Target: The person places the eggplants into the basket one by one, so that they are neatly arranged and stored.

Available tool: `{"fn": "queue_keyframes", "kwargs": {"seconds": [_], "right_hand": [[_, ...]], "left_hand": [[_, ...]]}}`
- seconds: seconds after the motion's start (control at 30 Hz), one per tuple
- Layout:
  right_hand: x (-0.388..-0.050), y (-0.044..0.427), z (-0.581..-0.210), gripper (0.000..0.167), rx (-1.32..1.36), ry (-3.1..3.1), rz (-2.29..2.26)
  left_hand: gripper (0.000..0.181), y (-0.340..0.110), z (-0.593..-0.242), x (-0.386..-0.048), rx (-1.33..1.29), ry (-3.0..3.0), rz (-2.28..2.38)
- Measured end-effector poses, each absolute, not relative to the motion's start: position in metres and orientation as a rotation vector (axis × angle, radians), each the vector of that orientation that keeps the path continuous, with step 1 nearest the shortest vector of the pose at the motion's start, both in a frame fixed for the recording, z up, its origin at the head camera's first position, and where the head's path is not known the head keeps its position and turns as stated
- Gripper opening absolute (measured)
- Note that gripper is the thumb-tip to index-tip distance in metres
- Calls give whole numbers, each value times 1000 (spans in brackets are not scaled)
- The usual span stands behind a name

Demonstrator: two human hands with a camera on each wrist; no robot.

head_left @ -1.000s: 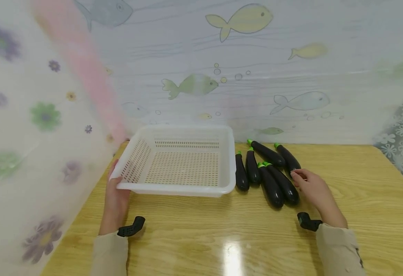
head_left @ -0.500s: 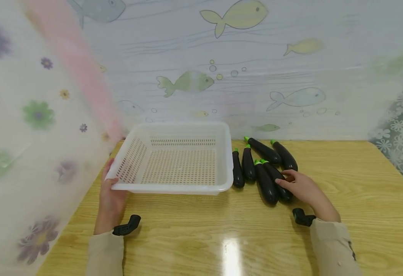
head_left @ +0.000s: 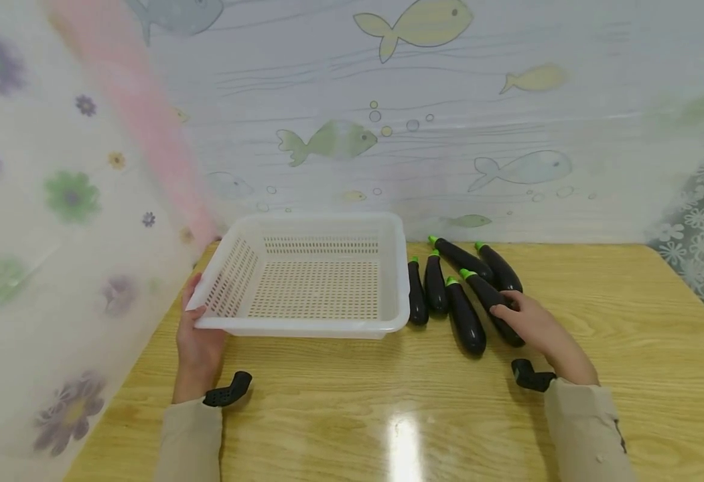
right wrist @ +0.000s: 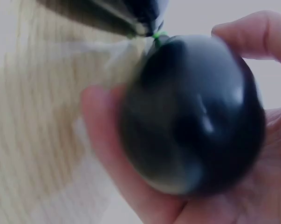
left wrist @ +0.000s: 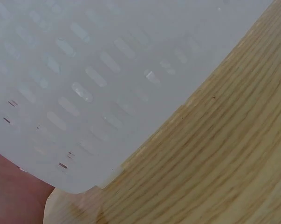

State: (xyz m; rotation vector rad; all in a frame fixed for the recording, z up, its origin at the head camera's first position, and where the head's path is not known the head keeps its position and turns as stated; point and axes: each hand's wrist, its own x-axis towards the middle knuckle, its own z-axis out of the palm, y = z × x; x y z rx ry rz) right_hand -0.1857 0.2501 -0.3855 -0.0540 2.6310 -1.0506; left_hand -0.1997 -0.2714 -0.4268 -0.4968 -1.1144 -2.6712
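A white plastic basket with slotted walls stands on the table, nothing inside it. My left hand grips its left side, the thumb over the rim; in the left wrist view the basket wall hides most of that hand. My right hand holds a dark eggplant with a green stem end. In the right wrist view, thumb and fingers curl round this eggplant. Close to its left lies another eggplant, apart from it.
Several more eggplants lie between the basket and my right hand, one against the basket's right side and one farther back. A patterned wall covering rises behind the wooden table.
My right hand has moved from beside the eggplants onto one and taken hold of it. That eggplant has shifted right, away from its neighbour. The left hand stays on the basket.
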Motion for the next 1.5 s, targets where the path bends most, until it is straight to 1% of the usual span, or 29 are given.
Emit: {"fn": "queue_keyframes", "kwargs": {"seconds": [0.23,0.5,0.67,0.83,1.03,1.2,1.5], "right_hand": [[-187,253,-384,72,-17,2632,-1151],[-187,248,-382,71,9,2610,-1364],[-191,241,-380,76,19,2631,-1451],[-195,230,-376,81,53,2620,-1589],[-199,213,-370,77,126,2588,-1735],[-205,208,-370,76,182,2542,-1846],[-206,200,-367,58,248,2472,-2001]], "left_hand": [[54,-272,-428,-198,-517,-1115,-2667],[57,-272,-429,-200,-514,-1121,-2693],[55,-272,-426,-197,-480,-1163,-2668],[58,-273,-427,-197,-495,-1200,-2667],[60,-274,-429,-197,-546,-1184,-2669],[61,-275,-432,-197,-558,-1155,-2686],[59,-269,-430,-199,-581,-1085,-2654]]}}
